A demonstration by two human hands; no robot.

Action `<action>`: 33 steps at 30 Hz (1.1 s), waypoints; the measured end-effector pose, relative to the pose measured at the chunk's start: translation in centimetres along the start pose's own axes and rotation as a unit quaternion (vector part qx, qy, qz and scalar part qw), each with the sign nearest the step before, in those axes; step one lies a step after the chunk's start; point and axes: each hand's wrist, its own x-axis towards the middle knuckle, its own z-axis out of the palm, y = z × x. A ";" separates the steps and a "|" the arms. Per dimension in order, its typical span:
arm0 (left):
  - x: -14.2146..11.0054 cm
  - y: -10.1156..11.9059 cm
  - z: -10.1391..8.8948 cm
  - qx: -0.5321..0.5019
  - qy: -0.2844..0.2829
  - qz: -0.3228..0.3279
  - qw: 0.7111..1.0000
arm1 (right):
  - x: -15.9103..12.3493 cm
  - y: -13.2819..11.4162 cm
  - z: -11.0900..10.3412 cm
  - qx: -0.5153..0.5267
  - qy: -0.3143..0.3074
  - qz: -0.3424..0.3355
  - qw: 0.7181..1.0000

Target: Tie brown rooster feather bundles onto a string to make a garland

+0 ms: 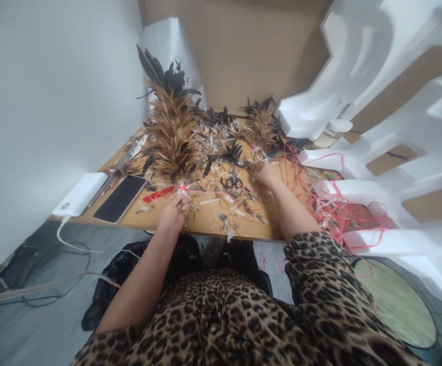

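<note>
My left hand is closed round the lower end of a feather duster, a tall upright bunch of brown feathers with black tips. Red and white string is wound at its base, just above my fingers. To the right, my right hand reaches to the foot of a smaller brown feather bundle; its fingers are partly hidden, so whether they grip anything is unclear. Between the hands lie black-handled scissors, and a red strip rests beside my left hand.
A phone and a white power bank with a cable lie at the table's left. Loose feathers litter the wooden table. Tangled pink string and white foam pieces crowd the right, near a lidded jar.
</note>
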 end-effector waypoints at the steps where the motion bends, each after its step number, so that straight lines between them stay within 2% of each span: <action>1: 0.0 0.1 0.0 0.001 0.004 0.000 1.000 | 0.2 0.5 0.1 0.035 0.001 0.000 0.999; 6: 0.0 0.0 0.1 0.001 0.010 -0.002 1.000 | -0.2 2.1 -0.2 0.200 0.030 -0.011 0.979; 8: 0.0 -0.1 0.2 0.002 0.003 -0.006 1.000 | -0.6 2.1 -0.4 0.285 0.042 0.005 0.958; 9: 0.0 -0.2 0.2 0.003 -0.001 -0.009 1.000 | -0.7 2.0 -0.4 0.346 0.044 0.019 0.937; 11: -0.1 -0.3 0.3 0.004 -0.010 -0.011 1.000 | -0.7 1.9 -0.4 0.493 0.027 0.056 0.868; 14: -0.1 -0.2 0.3 0.002 -0.011 -0.012 1.000 | -0.3 1.8 -0.4 0.668 -0.024 0.116 0.735; 16: -0.1 -0.2 0.2 0.002 -0.009 -0.009 1.000 | 0.0 1.9 -0.4 0.710 -0.053 0.140 0.688; 23: 0.0 -0.2 0.1 0.005 -0.010 -0.006 1.000 | 0.3 1.7 -0.1 0.731 -0.122 0.192 0.644; 26: 0.0 -0.2 0.1 0.010 -0.011 -0.001 1.000 | 0.3 1.2 -0.1 0.729 -0.129 0.205 0.640; 30: 0.1 -0.2 0.0 0.014 -0.003 0.009 1.000 | -0.4 0.1 -0.8 0.742 -0.129 0.180 0.632; 33: 0.3 -0.3 0.0 0.020 0.001 0.015 1.000 | -2.2 -1.5 -1.4 0.758 -0.139 0.136 0.622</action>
